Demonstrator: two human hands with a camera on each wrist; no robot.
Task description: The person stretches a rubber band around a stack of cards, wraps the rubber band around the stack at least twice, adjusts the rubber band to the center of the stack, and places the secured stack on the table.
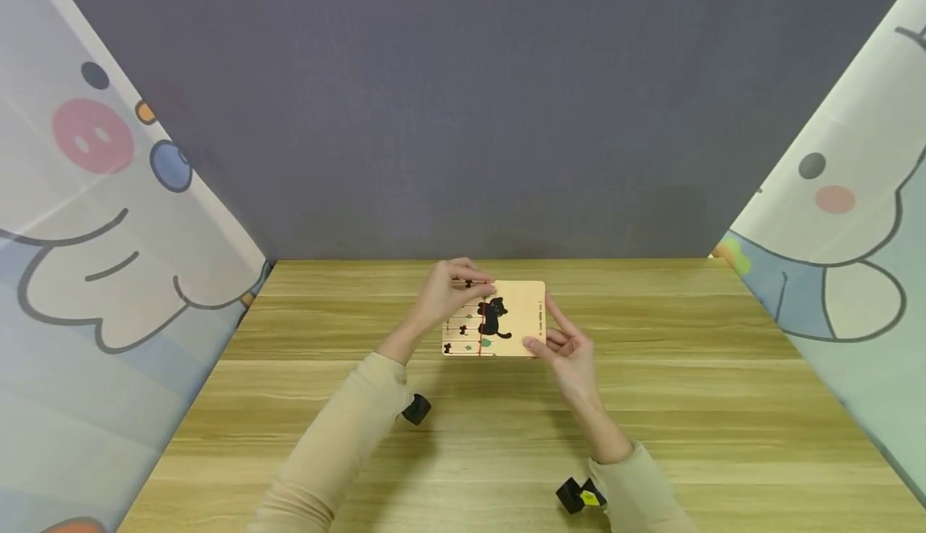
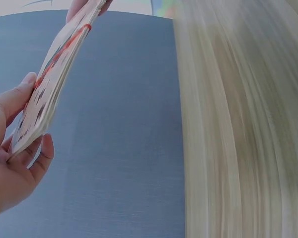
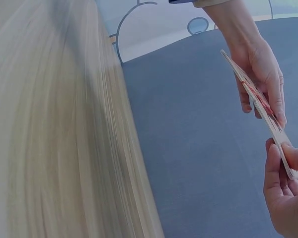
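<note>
A thin cream notebook (image 1: 517, 316) with a black cat on its cover is held up above the table, and a red cord (image 1: 481, 325) runs across it. My left hand (image 1: 441, 296) pinches its left part near the top edge, thumb on the front. The lower right corner is gripped by my right hand (image 1: 571, 356), thumb on the cover and fingers behind. In the left wrist view the notebook (image 2: 54, 82) appears nearly edge-on, with layered pages along its side. The right wrist view shows the notebook (image 3: 263, 106) between both hands.
Below lies a wood-grain table (image 1: 463, 453), with a dark grey panel (image 1: 477, 115) rising behind it. Cartoon-printed curtains (image 1: 94, 235) stand at both sides. Black devices (image 1: 415, 409) sit at my wrists.
</note>
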